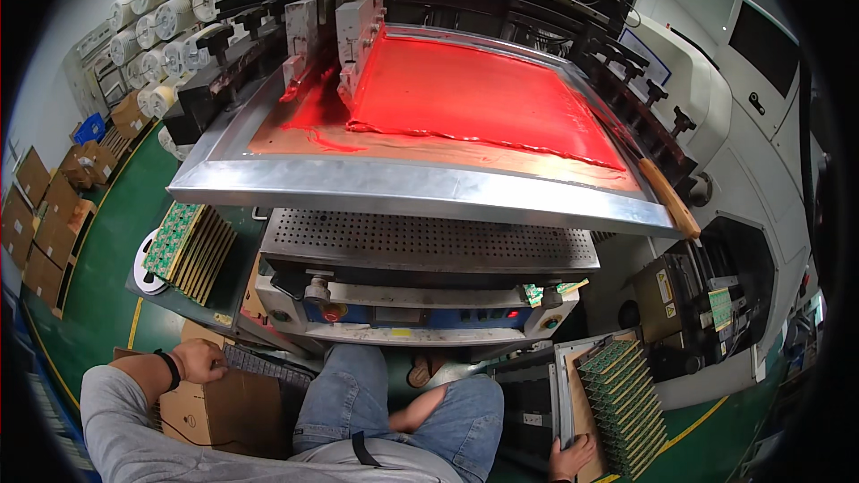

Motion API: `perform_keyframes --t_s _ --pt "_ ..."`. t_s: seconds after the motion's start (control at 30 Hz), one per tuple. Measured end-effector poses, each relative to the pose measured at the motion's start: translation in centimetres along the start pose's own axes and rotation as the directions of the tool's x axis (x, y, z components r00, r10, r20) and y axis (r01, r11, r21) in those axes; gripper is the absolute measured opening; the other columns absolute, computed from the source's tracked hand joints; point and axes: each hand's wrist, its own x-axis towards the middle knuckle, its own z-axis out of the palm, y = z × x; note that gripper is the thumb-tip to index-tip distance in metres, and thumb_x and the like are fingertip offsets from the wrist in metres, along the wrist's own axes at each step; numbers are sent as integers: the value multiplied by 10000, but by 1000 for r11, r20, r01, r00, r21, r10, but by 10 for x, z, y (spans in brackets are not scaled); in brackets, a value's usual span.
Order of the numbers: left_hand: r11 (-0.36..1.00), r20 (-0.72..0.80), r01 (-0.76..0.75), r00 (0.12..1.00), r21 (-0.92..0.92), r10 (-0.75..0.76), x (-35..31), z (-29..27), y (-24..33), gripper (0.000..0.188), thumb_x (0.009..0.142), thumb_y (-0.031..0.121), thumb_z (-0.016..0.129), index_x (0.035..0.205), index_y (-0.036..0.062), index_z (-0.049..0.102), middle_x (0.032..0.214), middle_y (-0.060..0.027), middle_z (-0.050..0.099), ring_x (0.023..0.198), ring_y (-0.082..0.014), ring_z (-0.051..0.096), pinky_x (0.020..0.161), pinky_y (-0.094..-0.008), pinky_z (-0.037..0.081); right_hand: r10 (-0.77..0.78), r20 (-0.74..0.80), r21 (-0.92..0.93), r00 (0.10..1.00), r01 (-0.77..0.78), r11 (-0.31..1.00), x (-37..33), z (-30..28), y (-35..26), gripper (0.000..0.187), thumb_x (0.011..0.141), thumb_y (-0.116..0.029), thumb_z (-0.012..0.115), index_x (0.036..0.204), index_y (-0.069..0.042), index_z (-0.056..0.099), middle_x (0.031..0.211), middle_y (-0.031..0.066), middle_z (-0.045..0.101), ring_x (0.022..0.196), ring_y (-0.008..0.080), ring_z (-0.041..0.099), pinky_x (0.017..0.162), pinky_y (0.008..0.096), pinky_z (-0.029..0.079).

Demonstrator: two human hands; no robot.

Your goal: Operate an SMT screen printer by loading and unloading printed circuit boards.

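Left hand (199,361) is curling over box (224,411), right hand (573,459) touching tray (562,385); can't tell either grip. Probably staging boards (622,404); next is needing edgewise pinching.

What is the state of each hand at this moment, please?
Left hand: curled, at the cardboard box; whether it holds anything cannot be told.
Right hand: low beside the green boards; its grip cannot be told.

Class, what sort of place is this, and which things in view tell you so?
Probably an electronics workshop or factory: a metal-framed screen carries a thick red coating, stacked green boards stand on both sides, and yellow lines mark the green floor.
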Motion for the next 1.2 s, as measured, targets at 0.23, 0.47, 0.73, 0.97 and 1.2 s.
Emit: perform_keyframes --t_s 0.23,0.47,0.73,0.97,1.2 --pt "999 -64 -25 998 -40 23 0 1 2 253 846 332 664 904 102 752 899 -134 721 882 -355 687 817 -451 554 -30 -77 -35 997 28 999 -3 8 4 678 731 -359 804 1230 -14 500 1403 210 463 1382 427 380 1167 546 291" --pt "998 -27 33 999 -44 -34 0 5 0 306 854 377 651 963 115 765 958 -127 736 928 -355 691 849 -453 554 -190 -164 -141 968 168 976 2 -1 2 654 778 -466 774 1212 -19 576 1312 241 565 1194 444 534 996 556 436" --pt "997 -25 61 998 -44 -62 6 -6 3 275 863 361 661 952 122 765 951 -126 734 914 -347 691 834 -457 554 -322 -278 -212 905 270 939 3 17 12 615 811 -500 747 1197 -43 605 1295 220 611 1147 436 590 934 558 487" --pt "999 -54 21 998 -47 -24 5 3 -2 267 871 360 655 933 121 757 936 -129 729 909 -347 688 831 -461 552 -304 -223 -223 926 255 941 8 15 6 575 836 -488 738 1179 -47 604 1295 215 607 1161 432 583 954 546 485" --pt "999 -92 28 995 -28 -31 2 4 1 284 884 381 634 932 128 754 916 -132 724 904 -361 683 827 -461 553 -319 -219 -215 922 273 938 15 28 14 555 861 -481 730 1180 -46 602 1293 225 603 1167 434 578 963 548 483"
